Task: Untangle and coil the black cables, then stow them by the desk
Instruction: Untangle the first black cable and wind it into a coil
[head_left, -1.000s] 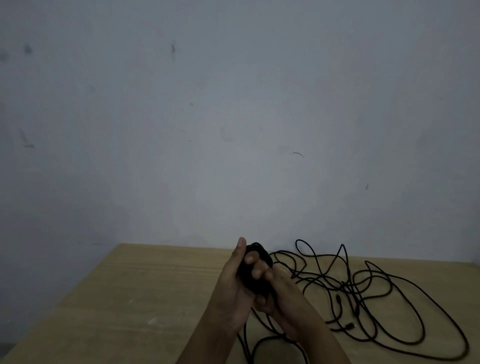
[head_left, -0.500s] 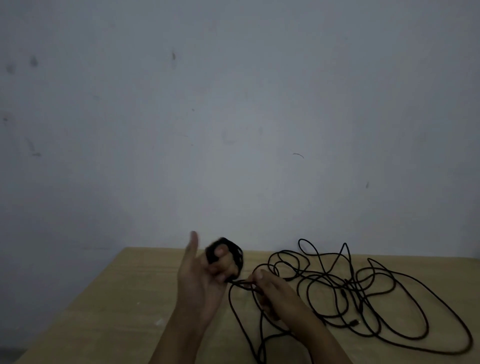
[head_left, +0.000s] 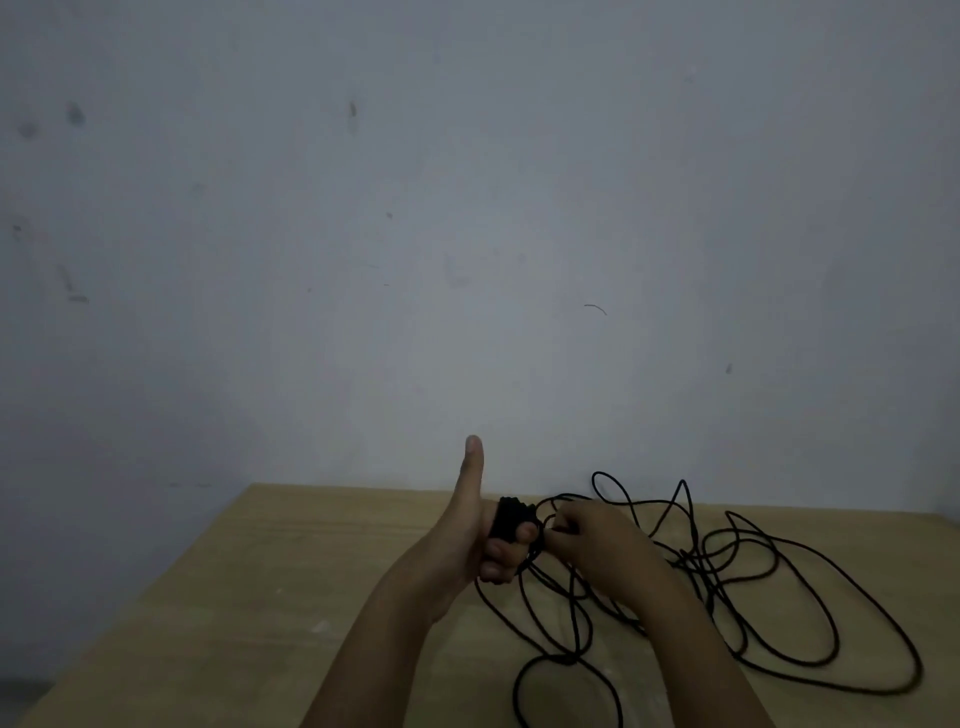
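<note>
Head view: I am winding black cable onto my left hand over the desk (head_left: 322, 582)

Loose cable (head_left: 779, 597) sprawls tangled on the right, likely to snag, so I should feed slowly, keeping tension; my left hand (head_left: 483, 540), thumb up, curls its fingers through the coil (head_left: 511, 517); my right hand (head_left: 587, 540) pinches the strand beside it
</note>
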